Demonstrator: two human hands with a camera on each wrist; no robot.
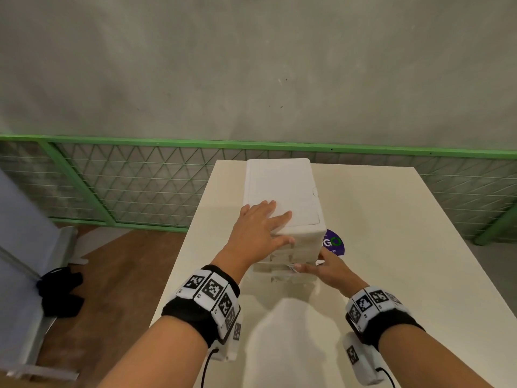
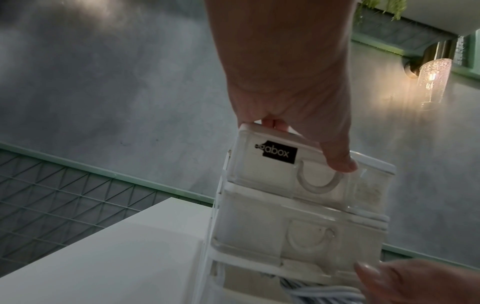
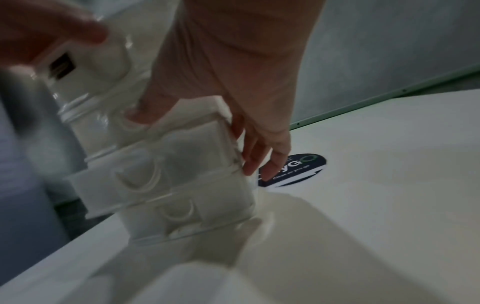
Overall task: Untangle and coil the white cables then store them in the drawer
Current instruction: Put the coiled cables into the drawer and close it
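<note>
Head view: a small white drawer unit with several stacked drawers stands on the pale surface. The left hand lies flat on the unit's top, fingers straight and spread, thumb down over the front edge of the top drawer. The right hand is low at the unit's front right corner, at a lower drawer that sticks out a little from the stack; thumb on the drawer front, other fingers round the side. A round dark sticker lies on the surface just right of the unit. Both wrists carry black bands with square printed markers.

Left wrist view: the top drawer is clear plastic with a black label and a curved pull. The left thumb presses its upper front edge. Below the second drawer, white cables show inside the lowest visible drawer, which is part open. The right thumb touches that drawer's front.

Right wrist view: blurred. The right fingers hang along the unit's side, fairly straight; it probably pinches the drawer front lightly, though the blur leaves that unsure. The sticker lies just beyond them.
</note>
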